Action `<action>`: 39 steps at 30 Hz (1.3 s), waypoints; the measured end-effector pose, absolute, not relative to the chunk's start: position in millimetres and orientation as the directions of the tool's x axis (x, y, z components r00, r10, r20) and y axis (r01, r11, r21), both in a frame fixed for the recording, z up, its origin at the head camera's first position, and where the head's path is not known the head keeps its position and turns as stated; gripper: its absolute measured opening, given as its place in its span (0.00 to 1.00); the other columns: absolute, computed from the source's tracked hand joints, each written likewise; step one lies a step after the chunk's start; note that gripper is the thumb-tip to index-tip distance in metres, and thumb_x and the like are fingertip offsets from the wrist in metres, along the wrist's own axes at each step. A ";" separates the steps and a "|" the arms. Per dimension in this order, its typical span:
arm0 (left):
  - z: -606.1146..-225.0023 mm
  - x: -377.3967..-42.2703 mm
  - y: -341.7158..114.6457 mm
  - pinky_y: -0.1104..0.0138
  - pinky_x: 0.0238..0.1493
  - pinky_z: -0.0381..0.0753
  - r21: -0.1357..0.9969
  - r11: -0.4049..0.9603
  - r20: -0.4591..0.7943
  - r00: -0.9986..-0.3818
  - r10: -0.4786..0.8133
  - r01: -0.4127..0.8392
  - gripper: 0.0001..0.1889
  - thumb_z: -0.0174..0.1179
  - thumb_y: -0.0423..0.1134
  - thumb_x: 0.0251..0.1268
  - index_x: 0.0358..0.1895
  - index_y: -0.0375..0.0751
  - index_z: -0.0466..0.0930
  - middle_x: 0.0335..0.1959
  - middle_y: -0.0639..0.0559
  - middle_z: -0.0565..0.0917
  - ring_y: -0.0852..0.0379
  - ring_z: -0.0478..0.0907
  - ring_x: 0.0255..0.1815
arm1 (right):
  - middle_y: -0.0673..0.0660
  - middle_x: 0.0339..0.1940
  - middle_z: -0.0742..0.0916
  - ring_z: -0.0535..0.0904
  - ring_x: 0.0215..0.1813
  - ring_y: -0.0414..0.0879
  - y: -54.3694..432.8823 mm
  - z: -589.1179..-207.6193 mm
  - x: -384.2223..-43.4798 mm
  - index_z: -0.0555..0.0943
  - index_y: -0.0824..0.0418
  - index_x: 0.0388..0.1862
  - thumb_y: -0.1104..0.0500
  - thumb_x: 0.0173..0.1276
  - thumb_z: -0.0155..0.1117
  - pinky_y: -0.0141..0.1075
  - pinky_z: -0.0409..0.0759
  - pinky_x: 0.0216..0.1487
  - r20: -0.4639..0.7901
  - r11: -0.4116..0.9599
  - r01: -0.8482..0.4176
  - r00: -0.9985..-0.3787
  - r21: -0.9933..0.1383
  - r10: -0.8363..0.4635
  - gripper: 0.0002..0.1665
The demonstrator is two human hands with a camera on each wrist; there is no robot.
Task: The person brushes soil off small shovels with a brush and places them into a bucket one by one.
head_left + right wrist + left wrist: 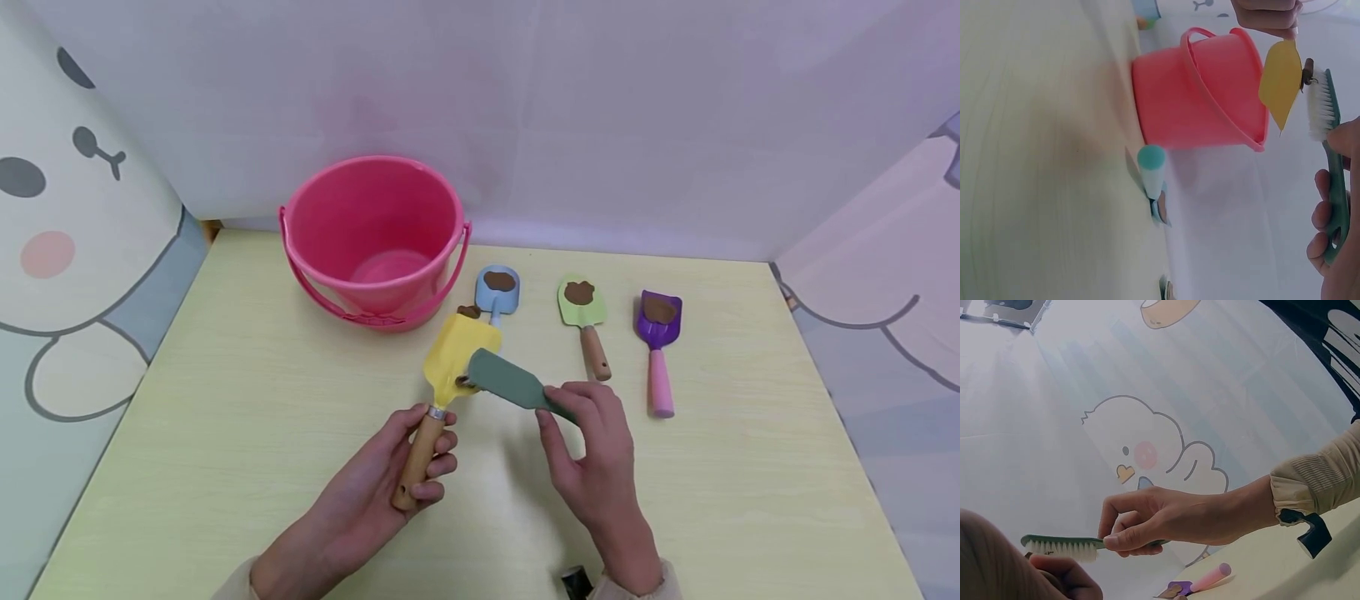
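Note:
My left hand point(371, 492) grips the wooden handle of a yellow toy shovel point(453, 350), blade pointing away from me. My right hand point(600, 450) pinches the handle of a green brush point(506, 377). The brush's white bristles point(1319, 106) face the shovel blade. Between bristles and blade sits a dark brown lump point(1307, 72). Another brown piece point(468, 311) shows just past the blade's far edge. Seen from the left wrist, the brush point(1063, 540) lies level over the left hand's fingers point(1063, 575).
A pink bucket point(412, 304) stands at the back left, handle hanging at its front. Right of it lie a blue shovel point(510, 298), a light green shovel point(570, 313) with wooden handle, and a purple shovel point(660, 333) with pink handle. Each of these blades carries a brown patch.

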State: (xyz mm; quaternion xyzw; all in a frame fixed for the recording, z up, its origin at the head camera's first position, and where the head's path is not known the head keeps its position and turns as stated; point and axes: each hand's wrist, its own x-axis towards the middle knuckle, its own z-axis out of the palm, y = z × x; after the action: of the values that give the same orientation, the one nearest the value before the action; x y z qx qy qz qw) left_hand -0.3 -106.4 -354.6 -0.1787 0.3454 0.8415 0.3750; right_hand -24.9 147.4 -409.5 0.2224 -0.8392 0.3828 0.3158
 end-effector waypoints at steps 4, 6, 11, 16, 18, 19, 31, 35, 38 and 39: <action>-355.9 0.1 -106.7 0.78 0.32 0.69 0.448 -0.489 -0.545 -0.662 0.514 -0.749 0.22 0.49 0.57 0.82 0.62 0.45 0.65 0.38 0.58 0.71 0.64 0.65 0.36 | 0.63 0.42 0.84 0.78 0.44 0.53 148.3 -410.6 -26.4 0.86 0.68 0.50 0.49 0.80 0.59 0.34 0.73 0.49 0.707 0.623 -0.605 -0.697 -0.496 -0.115 0.22; -356.2 0.2 -106.8 0.78 0.32 0.69 0.444 -0.489 -0.544 -0.660 0.518 -0.750 0.22 0.50 0.58 0.82 0.62 0.45 0.65 0.38 0.58 0.71 0.64 0.66 0.36 | 0.64 0.41 0.84 0.78 0.44 0.54 148.6 -410.9 -27.9 0.86 0.68 0.49 0.50 0.79 0.60 0.36 0.72 0.48 0.719 0.630 -0.604 -0.688 -0.489 -0.101 0.21; -355.6 0.0 -107.3 0.78 0.32 0.69 0.436 -0.481 -0.558 -0.648 0.519 -0.761 0.24 0.51 0.59 0.80 0.63 0.45 0.64 0.39 0.58 0.72 0.64 0.67 0.37 | 0.65 0.41 0.85 0.78 0.43 0.55 150.1 -410.4 -30.6 0.87 0.68 0.47 0.51 0.78 0.62 0.39 0.71 0.47 0.735 0.650 -0.590 -0.674 -0.479 -0.070 0.20; -355.3 0.3 -107.7 0.78 0.32 0.69 0.440 -0.479 -0.559 -0.649 0.515 -0.760 0.24 0.50 0.59 0.81 0.63 0.45 0.64 0.39 0.58 0.71 0.64 0.66 0.37 | 0.66 0.41 0.84 0.78 0.45 0.56 150.7 -409.7 -30.7 0.86 0.69 0.48 0.50 0.78 0.62 0.32 0.73 0.53 0.727 0.656 -0.567 -0.685 -0.498 -0.041 0.21; -355.5 0.4 -107.6 0.78 0.32 0.69 0.444 -0.479 -0.559 -0.651 0.513 -0.758 0.24 0.50 0.59 0.81 0.63 0.45 0.64 0.39 0.58 0.71 0.64 0.66 0.37 | 0.66 0.41 0.84 0.78 0.45 0.56 150.7 -409.1 -30.6 0.86 0.70 0.48 0.50 0.78 0.63 0.27 0.74 0.56 0.726 0.652 -0.562 -0.688 -0.509 -0.026 0.21; -355.7 0.3 -107.6 0.78 0.32 0.69 0.445 -0.479 -0.559 -0.652 0.512 -0.757 0.24 0.50 0.59 0.81 0.63 0.45 0.64 0.39 0.58 0.71 0.64 0.66 0.37 | 0.66 0.42 0.84 0.78 0.46 0.56 150.8 -408.7 -30.4 0.86 0.70 0.49 0.50 0.79 0.62 0.25 0.74 0.58 0.723 0.649 -0.559 -0.691 -0.516 -0.020 0.22; -355.9 -0.7 -107.4 0.78 0.32 0.69 0.443 -0.478 -0.569 -0.650 0.505 -0.759 0.25 0.51 0.59 0.80 0.64 0.45 0.63 0.39 0.58 0.71 0.64 0.66 0.37 | 0.66 0.43 0.84 0.78 0.47 0.55 149.7 -407.2 -27.2 0.86 0.70 0.49 0.49 0.79 0.62 0.21 0.73 0.59 0.726 0.618 -0.580 -0.688 -0.531 -0.021 0.23; -355.1 -1.0 -106.9 0.78 0.32 0.69 0.444 -0.479 -0.569 -0.652 0.501 -0.757 0.25 0.51 0.60 0.80 0.64 0.46 0.63 0.39 0.58 0.71 0.64 0.66 0.37 | 0.65 0.42 0.85 0.77 0.46 0.55 147.6 -408.8 -26.2 0.86 0.69 0.48 0.50 0.79 0.63 0.27 0.73 0.53 0.736 0.607 -0.608 -0.675 -0.511 -0.056 0.21; -354.7 -0.5 -106.6 0.78 0.32 0.68 0.445 -0.479 -0.568 -0.652 0.502 -0.757 0.24 0.51 0.59 0.80 0.63 0.45 0.63 0.39 0.58 0.71 0.64 0.66 0.36 | 0.65 0.41 0.85 0.78 0.45 0.55 147.1 -409.1 -26.6 0.86 0.69 0.48 0.51 0.78 0.63 0.33 0.72 0.50 0.741 0.617 -0.607 -0.670 -0.502 -0.056 0.21; -354.7 -0.2 -106.5 0.78 0.32 0.69 0.445 -0.478 -0.568 -0.651 0.503 -0.757 0.24 0.51 0.59 0.80 0.63 0.45 0.63 0.38 0.58 0.71 0.64 0.66 0.36 | 0.65 0.41 0.85 0.78 0.44 0.55 147.1 -409.0 -26.8 0.86 0.69 0.48 0.51 0.78 0.63 0.34 0.72 0.50 0.739 0.623 -0.601 -0.671 -0.501 -0.052 0.21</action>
State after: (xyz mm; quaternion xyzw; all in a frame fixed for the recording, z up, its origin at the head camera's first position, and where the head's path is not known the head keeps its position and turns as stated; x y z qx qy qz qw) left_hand -0.2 -106.5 -354.7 -0.1832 0.3465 0.8400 0.3752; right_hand -26.8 147.1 -409.0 0.1972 -0.8282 0.3870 0.3542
